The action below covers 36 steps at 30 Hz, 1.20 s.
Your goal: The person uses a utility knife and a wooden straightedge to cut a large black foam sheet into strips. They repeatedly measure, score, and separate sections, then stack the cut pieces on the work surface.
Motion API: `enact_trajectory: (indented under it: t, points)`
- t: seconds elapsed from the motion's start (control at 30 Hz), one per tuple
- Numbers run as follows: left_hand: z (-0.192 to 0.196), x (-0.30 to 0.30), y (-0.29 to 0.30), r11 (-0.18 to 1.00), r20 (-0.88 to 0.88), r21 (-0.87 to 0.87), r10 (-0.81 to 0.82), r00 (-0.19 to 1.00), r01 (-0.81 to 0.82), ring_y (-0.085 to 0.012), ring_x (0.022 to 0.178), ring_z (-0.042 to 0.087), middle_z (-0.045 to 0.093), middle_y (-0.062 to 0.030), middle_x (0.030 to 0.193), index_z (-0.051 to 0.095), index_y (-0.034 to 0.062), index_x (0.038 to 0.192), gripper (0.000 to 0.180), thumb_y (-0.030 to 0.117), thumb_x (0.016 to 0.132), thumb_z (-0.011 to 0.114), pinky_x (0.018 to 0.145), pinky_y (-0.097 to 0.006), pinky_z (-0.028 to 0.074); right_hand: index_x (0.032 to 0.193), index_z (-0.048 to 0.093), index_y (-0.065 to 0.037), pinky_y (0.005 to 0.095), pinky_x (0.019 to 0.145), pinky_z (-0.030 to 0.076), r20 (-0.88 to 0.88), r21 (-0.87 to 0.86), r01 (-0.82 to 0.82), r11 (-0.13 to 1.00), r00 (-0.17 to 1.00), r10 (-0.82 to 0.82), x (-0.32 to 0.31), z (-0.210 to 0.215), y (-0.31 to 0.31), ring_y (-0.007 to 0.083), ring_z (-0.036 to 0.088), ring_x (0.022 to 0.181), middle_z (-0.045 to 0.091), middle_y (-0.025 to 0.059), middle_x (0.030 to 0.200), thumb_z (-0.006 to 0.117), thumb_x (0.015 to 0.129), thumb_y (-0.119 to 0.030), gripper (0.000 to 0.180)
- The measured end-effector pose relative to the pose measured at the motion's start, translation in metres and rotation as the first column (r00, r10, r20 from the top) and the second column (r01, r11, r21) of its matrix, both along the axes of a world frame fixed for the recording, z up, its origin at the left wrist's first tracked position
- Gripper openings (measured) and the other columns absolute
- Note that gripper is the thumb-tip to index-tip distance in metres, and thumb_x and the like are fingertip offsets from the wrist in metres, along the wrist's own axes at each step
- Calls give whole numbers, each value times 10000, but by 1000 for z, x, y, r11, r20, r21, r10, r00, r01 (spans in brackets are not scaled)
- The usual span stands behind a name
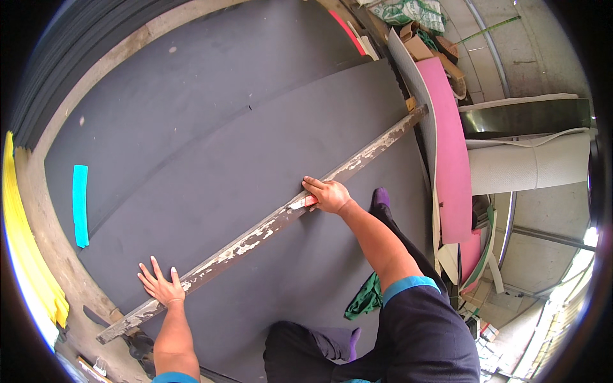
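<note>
A long, worn wooden straightedge (246,244) with peeling paint lies diagonally across a dark grey foam-like sheet (211,198). Near its lower left end, my left hand (165,288) rests with the fingers spread, the thumb side touching the bar. Around the bar's middle, my right hand (332,196) is closed on a small red and whitish utility knife (301,203), held against the straightedge. The knife's tip is too small to make out. A turquoise strip (80,205) lies on the dark sheet at the left.
Yellow sheets (32,242) and stacked black sheets (57,60) line the left side. Pink sheeting (454,153) stands along the right, beside pale rolled material (530,167). A green cloth (366,299) lies near my legs, and my purple-socked foot (381,196) is on the sheet.
</note>
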<state>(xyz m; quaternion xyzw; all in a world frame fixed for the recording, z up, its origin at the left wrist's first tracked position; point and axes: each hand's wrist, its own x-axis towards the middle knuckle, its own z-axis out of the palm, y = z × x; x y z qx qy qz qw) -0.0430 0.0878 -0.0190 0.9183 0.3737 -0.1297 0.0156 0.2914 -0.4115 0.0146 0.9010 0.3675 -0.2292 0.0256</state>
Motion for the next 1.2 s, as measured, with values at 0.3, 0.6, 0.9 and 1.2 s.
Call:
enact_trajectory:
  t: [0.3,0.6,0.9,1.2]
  points:
    - [-1,0,0,1000,-19,-6,5,1000,-5,-443,1594,172,174,-107,1764,316,350,1671,795,505,963,643,1251,-615,214,1499,556,-155,385,988,588,-33,4,5,1000,999,-5,3,-1,-2,247,725,1128,518,-8,1594,897,715,-435,900]
    - [-4,-2,1,1000,-1,1,-4,1000,4,-444,1595,170,172,-104,1765,311,361,1671,794,513,965,641,1242,-632,224,1494,558,-151,393,994,584,-57,-6,4,1000,998,-4,6,3,1,254,719,1150,516,1,1593,892,723,-455,894]
    - [-3,-2,1,1000,-31,-22,18,999,-19,-438,1600,157,159,-100,1768,300,370,1673,798,512,966,641,1245,-642,217,1530,509,-148,419,991,589,-110,-66,79,995,990,-86,-1,11,12,294,700,1193,434,26,1647,918,711,-435,960]
    - [12,7,-1,994,-80,-85,58,995,-64,-424,1614,107,121,-98,1777,270,390,1680,810,538,968,625,1255,-636,193,1562,418,44,478,1058,541,42,50,743,667,666,-745,-74,24,74,431,591,1340,346,253,1671,674,954,-601,922]
